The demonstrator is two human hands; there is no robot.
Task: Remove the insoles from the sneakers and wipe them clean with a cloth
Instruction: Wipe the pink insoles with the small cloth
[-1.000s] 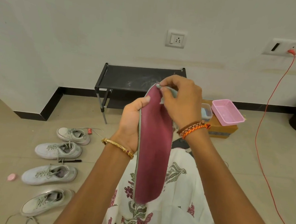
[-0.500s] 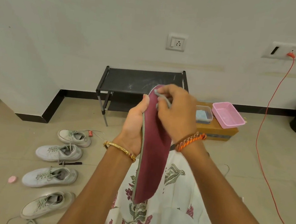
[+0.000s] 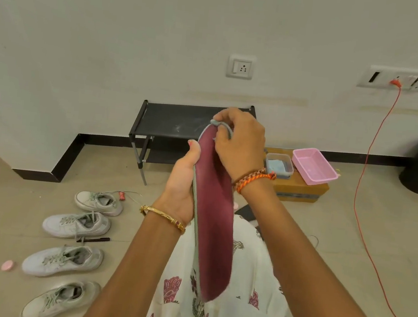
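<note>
Long maroon felt-like insole (image 3: 215,218), grey-edged, held upright; left hand (image 3: 183,181) grips its side; right hand (image 3: 239,142) pinches a grey cloth (image 3: 223,126) on its tip

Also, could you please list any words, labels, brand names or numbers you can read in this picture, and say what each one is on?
None can be read.
Cardboard box: a dark band along its front may carry print, too blurred to read.
Red tag by the far sneaker: pale marks, too small to read.
Insole, pink tray, wall socket: no text shows.
</note>
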